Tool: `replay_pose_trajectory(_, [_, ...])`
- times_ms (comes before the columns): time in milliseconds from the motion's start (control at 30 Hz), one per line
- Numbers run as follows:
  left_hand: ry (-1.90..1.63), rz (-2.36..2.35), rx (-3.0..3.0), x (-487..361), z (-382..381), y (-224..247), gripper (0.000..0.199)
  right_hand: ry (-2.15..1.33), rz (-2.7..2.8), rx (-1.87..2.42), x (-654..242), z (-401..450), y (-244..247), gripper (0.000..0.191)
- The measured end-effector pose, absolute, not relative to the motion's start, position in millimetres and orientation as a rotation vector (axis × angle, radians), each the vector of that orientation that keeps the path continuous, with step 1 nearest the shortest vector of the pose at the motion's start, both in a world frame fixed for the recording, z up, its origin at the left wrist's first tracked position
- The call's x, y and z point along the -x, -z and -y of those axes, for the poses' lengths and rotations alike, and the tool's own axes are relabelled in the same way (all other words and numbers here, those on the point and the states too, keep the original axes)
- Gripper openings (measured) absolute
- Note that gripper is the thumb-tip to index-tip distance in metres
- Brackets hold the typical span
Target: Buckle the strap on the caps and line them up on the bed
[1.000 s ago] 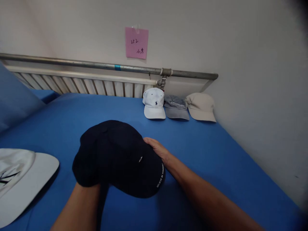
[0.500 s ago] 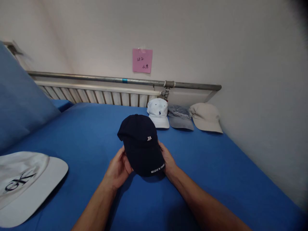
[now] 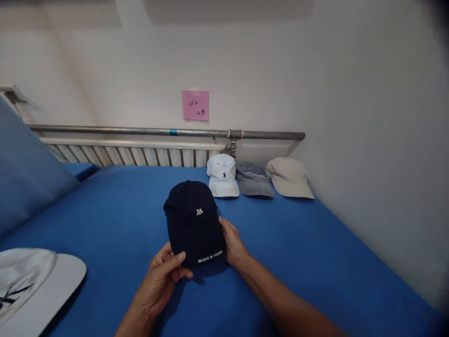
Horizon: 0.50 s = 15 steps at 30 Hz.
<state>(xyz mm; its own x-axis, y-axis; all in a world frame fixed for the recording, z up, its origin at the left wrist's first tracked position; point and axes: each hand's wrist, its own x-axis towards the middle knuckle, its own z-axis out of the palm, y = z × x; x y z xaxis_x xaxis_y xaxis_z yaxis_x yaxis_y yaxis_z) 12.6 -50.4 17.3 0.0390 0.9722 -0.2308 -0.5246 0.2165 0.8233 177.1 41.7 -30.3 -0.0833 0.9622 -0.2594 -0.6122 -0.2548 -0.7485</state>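
Observation:
A navy baseball cap (image 3: 191, 229) with white letters on its front and white writing along the brim is held between my two hands, brim toward me. My left hand (image 3: 163, 274) grips the brim's left edge, thumb on top and fingers beneath. My right hand (image 3: 233, 241) is closed on the right edge of the cap, its fingers partly hidden behind it. Behind, in a row on the blue sheet (image 3: 115, 224), sit a white cap (image 3: 223, 175), a grey cap (image 3: 255, 180) and a beige cap (image 3: 290, 178).
A large white cap (image 3: 38, 281) with dark lettering lies at the left front, cut off by the picture's edge. Along the wall run a metal pipe (image 3: 140, 131) and a radiator (image 3: 133, 156). A pink note (image 3: 195, 106) is taped above; blue fabric (image 3: 28, 173) stands at left.
The view has tilted up a little and shifted right. My left thumb has come over onto the top of the brim, and the navy cap has turned slightly, its brim facing me more squarely.

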Motion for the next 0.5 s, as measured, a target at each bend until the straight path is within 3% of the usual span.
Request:
replay_pose_trajectory(300, [-1.306, -1.013, -0.666, 2, 45, -20, 0.034, -1.761, 0.546, 0.886, -178, -34, 11, 0.019])
replay_pose_trajectory(500, [-1.327, -1.01, -0.719, 4, 43, -21, 0.028, -1.587, 0.648, 0.937, -177, -39, 16, 0.02])
